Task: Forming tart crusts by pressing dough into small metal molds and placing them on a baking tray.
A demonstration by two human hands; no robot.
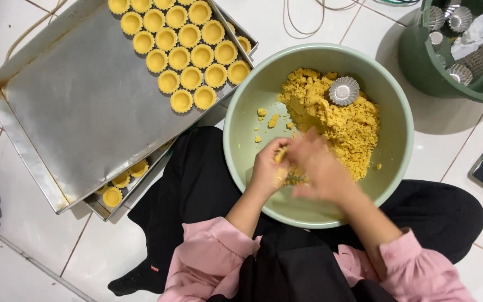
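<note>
Pink sleeves frame both hands over the pale green bowl (236,134): the left hand (268,166) has its fingers pinched around a small lump of yellow dough (280,155), while the right hand (320,168) is blurred, its grip unclear. Beyond lie the crumbly dough mass (336,120), a fluted tin mould (344,90), then the steel tray (74,106) of tart shells (183,42) on the floor.

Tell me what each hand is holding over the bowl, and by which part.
The left hand pinches a small lump of yellow dough in its fingertips. The right hand is motion-blurred; its hold cannot be told.
</note>
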